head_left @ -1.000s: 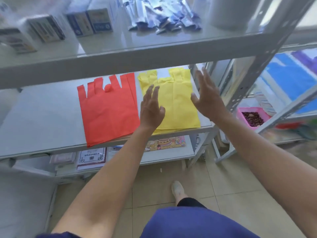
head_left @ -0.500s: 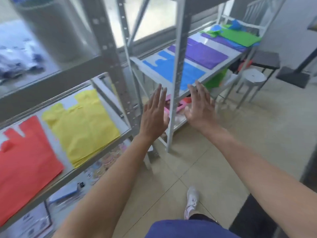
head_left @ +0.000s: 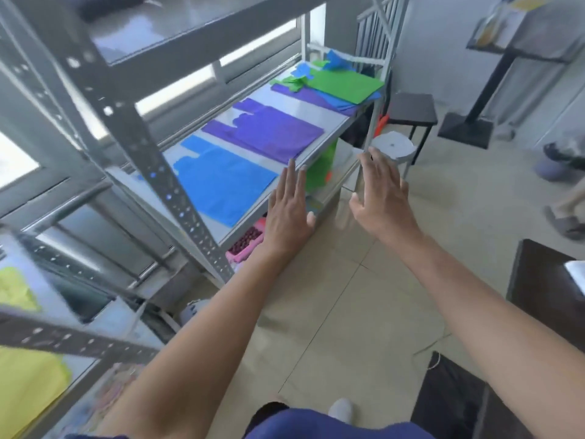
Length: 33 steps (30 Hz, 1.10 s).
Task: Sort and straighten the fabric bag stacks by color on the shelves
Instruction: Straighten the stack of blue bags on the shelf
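Observation:
A grey metal shelf (head_left: 319,146) runs away to the upper right. On it lie a flat blue bag stack (head_left: 221,182), then a purple bag stack (head_left: 269,129), and at the far end a messy pile with a green bag (head_left: 345,85) over purple and blue ones. A yellow bag stack (head_left: 22,381) shows at the bottom left on the nearer shelf. My left hand (head_left: 286,213) hovers open by the front edge beside the blue stack. My right hand (head_left: 381,191) is open in the air to its right, holding nothing.
A perforated grey upright (head_left: 152,172) crosses in front of the shelves. Under the shelf sit a pink tray of dark nuts (head_left: 245,245) and a green container (head_left: 319,167). A white round stool (head_left: 392,145), a dark stool (head_left: 411,109), a dark table (head_left: 538,286) and another person's feet (head_left: 566,217) stand on the tiled floor.
My view has swung right, from the red and yellow stacks to the shelf with blue, purple and green bags. Both empty hands moved with it toward the blue stack's edge.

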{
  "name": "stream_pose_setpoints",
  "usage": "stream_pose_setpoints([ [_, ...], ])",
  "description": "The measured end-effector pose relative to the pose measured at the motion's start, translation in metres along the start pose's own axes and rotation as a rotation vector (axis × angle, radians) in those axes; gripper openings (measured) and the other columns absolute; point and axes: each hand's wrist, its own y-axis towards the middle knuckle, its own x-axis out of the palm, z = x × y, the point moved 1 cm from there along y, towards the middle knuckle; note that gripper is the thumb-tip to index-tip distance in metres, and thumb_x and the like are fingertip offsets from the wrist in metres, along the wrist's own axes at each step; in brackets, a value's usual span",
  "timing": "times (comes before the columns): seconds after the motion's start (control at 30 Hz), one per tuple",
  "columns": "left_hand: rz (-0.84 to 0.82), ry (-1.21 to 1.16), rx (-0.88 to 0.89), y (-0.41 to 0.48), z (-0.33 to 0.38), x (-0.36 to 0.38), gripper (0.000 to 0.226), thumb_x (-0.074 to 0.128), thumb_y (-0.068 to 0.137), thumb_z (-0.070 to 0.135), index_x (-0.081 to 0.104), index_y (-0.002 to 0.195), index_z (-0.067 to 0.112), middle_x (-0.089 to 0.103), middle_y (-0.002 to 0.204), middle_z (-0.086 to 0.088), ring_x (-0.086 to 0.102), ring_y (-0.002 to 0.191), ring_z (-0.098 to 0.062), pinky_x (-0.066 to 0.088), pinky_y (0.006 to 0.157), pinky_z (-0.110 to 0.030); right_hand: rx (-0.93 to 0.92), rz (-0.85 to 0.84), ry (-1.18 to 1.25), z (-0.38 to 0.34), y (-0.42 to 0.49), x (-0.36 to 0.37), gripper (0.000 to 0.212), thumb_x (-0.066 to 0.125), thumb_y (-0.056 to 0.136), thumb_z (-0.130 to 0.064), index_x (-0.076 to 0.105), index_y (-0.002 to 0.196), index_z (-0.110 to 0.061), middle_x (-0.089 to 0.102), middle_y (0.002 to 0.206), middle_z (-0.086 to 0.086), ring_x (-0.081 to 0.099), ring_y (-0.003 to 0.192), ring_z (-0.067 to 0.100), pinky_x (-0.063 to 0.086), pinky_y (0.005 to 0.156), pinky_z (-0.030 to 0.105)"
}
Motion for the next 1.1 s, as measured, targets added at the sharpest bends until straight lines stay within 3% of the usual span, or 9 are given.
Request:
stream_pose_setpoints([
  [0.17,-0.062,0.013,0.018,0.081,0.015,0.039,0.101,0.068,0.084,0.020,0.009,0.166,0.017,-0.008,0.175,-0.004,-0.001,0.162,-0.023,0.023,0.126,-0.051,0.062,0.021,0.062,0.051,0.074,0.017,0.084,0.063,0.091,-0.014,0.018,0.162,-0.022,0.019,0.170,0.004,0.015,0.157,0.026,0.029,0.119,0.063],
  [0.3,-0.087,-0.022,-0.019,0.153,0.002,0.088,0.102,0.066,0.083,0.017,0.007,0.166,0.018,-0.007,0.175,-0.004,0.001,0.162,-0.023,0.024,0.127,-0.049,0.070,-0.066,0.077,0.083,0.133,0.062,0.086,0.062,0.093,-0.015,0.012,0.164,-0.024,0.014,0.172,0.005,0.014,0.158,0.028,0.027,0.118,0.063],
  [0.57,-0.150,-0.119,-0.105,0.345,-0.030,0.198,0.093,0.066,0.085,0.016,0.016,0.164,0.013,0.005,0.175,-0.007,0.011,0.161,-0.025,0.028,0.125,-0.048,0.050,-0.223,-0.015,0.180,0.320,0.133,0.083,0.062,0.092,-0.016,0.017,0.161,-0.020,0.021,0.169,0.006,0.020,0.156,0.028,0.035,0.113,0.060],
  [0.77,-0.295,-0.110,-0.165,0.480,-0.024,0.226,0.087,0.061,0.086,0.015,0.021,0.163,0.010,0.017,0.172,-0.011,0.016,0.159,-0.027,0.025,0.125,-0.050,0.054,-0.247,0.042,0.239,0.446,0.149,0.078,0.064,0.092,-0.015,0.025,0.159,-0.018,0.031,0.165,0.008,0.025,0.153,0.030,0.035,0.118,0.058],
  [0.93,-0.273,-0.151,-0.263,0.584,-0.030,0.256,0.081,0.060,0.087,0.007,0.026,0.161,0.005,0.038,0.162,-0.019,0.039,0.147,-0.036,0.032,0.122,-0.044,-0.040,-0.326,0.056,0.287,0.566,0.166,0.070,0.061,0.096,-0.015,0.031,0.159,-0.010,0.037,0.162,0.011,0.027,0.152,0.032,0.031,0.122,0.051],
  [1.1,-0.127,-0.187,-0.501,0.658,-0.042,0.290,0.072,0.058,0.088,0.004,0.035,0.157,0.002,0.046,0.155,-0.022,0.045,0.142,-0.038,0.034,0.120,-0.044,-0.274,-0.455,0.006,0.318,0.672,0.208,0.066,0.061,0.090,-0.015,0.043,0.153,-0.009,0.045,0.155,0.011,0.037,0.143,0.032,0.036,0.118,0.048],
])
